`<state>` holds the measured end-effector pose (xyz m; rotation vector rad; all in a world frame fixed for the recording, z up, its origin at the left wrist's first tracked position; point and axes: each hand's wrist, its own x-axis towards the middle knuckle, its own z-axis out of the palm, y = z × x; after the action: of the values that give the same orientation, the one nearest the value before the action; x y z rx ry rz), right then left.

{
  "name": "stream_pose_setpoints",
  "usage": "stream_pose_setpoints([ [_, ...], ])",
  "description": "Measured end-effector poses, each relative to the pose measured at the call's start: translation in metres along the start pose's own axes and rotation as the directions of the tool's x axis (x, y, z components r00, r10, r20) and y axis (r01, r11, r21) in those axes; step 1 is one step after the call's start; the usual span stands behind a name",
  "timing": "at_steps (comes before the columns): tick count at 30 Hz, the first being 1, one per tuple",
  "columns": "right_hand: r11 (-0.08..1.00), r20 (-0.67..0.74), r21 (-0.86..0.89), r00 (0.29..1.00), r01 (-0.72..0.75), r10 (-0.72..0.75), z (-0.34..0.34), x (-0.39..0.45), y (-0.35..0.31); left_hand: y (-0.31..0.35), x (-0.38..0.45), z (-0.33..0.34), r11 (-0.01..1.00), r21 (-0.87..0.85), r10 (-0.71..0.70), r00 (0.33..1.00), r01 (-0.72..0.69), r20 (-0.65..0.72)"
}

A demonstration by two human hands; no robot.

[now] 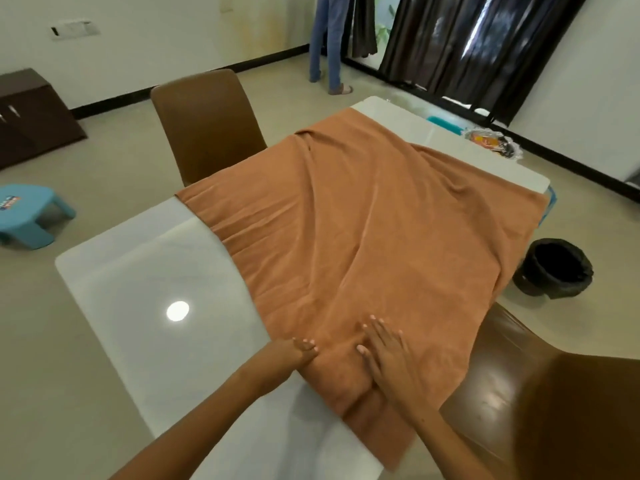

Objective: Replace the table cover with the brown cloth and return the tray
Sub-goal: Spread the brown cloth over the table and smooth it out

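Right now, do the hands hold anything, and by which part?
Nothing is held. Both hands, left and right, press flat on the cloth near its near edge.

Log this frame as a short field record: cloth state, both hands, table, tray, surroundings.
cloth: brown cloth spread at an angle over the white table, wrinkled, near-left part of the table bare
left hand: left hand at the cloth's near edge, fingers curled against it; grip unclear
right hand: right hand flat on the cloth, fingers straight
tray: not identifiable; a wrapped item sits at the far corner
surroundings: two brown chairs, blue stool, black bin
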<state>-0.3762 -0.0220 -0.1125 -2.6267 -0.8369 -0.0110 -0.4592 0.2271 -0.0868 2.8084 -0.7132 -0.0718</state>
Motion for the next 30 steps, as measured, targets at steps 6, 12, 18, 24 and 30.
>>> stream_pose_setpoints([
  [6, 0.989, 0.239, -0.128, 0.97, 0.07, -0.038, 0.027, -0.009, -0.017, 0.004, -0.027, -0.015, 0.966, 0.137, -0.26, 0.855, 0.221, 0.45],
  [12, 0.985, 0.212, -0.12, 0.972, 0.127, -0.099, 0.033, -0.009, -0.016, 0.043, 0.025, 0.045, 0.666, -0.197, -0.691, 0.694, 0.72, 0.2],
  [18, 0.997, -0.019, -0.038, 0.997, -0.074, 0.073, 0.014, 0.067, 0.026, 0.068, 0.044, 0.071, 0.52, -0.327, -0.827, 0.56, 0.789, 0.036],
  [24, 0.984, 0.038, 0.016, 0.983, -0.179, 0.178, -0.001, 0.139, 0.064, 0.067, 0.049, 0.097, 0.524, -0.269, -0.848, 0.524, 0.808, -0.079],
  [30, 0.964, -0.166, 0.238, 0.973, -0.118, 0.16, -0.02, 0.144, 0.075, 0.072, 0.053, 0.095, 0.482, -0.24, -0.876, 0.47, 0.843, -0.108],
])
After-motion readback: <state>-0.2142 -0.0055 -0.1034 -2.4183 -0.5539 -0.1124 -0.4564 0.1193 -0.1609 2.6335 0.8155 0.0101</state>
